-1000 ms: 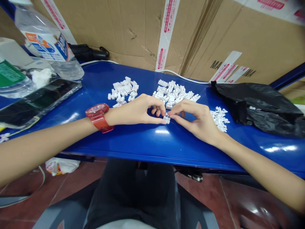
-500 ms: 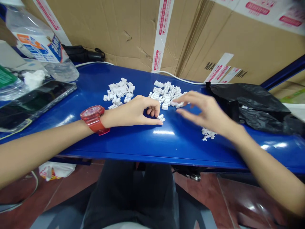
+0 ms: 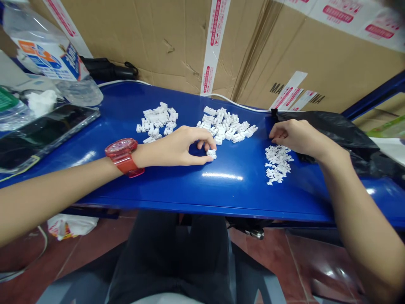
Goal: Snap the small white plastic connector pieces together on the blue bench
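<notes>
Here, the left hand (image 3: 167,147) pinches a white plastic part (image 3: 211,154) down on the blue table (image 3: 221,194), steadying it, while the loosely open right hand (image 3: 300,137) rests just beside a separate pile (image 3: 278,164).

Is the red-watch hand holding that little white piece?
Holding it: the left hand has its fingers around the small white plastic piece from both sides. Whether it's lifted off the glossy blue table, I cannot tell.

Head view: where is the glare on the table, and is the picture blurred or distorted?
Head view: a bright glare streak lies on the table in front of the left hand; the table's front edge bows from lens distortion; the right hand looks sharp.
</notes>
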A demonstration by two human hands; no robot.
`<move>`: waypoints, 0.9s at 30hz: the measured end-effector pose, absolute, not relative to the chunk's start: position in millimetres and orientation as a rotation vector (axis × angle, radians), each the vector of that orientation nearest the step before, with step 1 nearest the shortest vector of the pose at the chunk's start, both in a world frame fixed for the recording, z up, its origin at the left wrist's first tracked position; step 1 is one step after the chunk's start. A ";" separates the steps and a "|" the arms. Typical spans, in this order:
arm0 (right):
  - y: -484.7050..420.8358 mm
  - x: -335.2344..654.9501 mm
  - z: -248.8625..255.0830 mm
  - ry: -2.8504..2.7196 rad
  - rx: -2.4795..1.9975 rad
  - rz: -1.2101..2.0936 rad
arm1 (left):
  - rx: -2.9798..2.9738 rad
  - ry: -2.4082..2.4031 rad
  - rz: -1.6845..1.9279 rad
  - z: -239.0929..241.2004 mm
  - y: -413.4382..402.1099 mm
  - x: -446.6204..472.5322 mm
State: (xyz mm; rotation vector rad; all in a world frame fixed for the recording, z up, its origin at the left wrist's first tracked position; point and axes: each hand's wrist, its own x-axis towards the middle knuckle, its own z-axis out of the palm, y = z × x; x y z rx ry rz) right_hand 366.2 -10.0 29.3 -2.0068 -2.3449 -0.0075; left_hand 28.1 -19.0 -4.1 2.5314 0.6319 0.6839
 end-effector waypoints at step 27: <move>-56.8 256.4 -5.6 -2.331 -0.756 0.115 | 2.453 0.664 0.776 -6.5 -20.0 31.3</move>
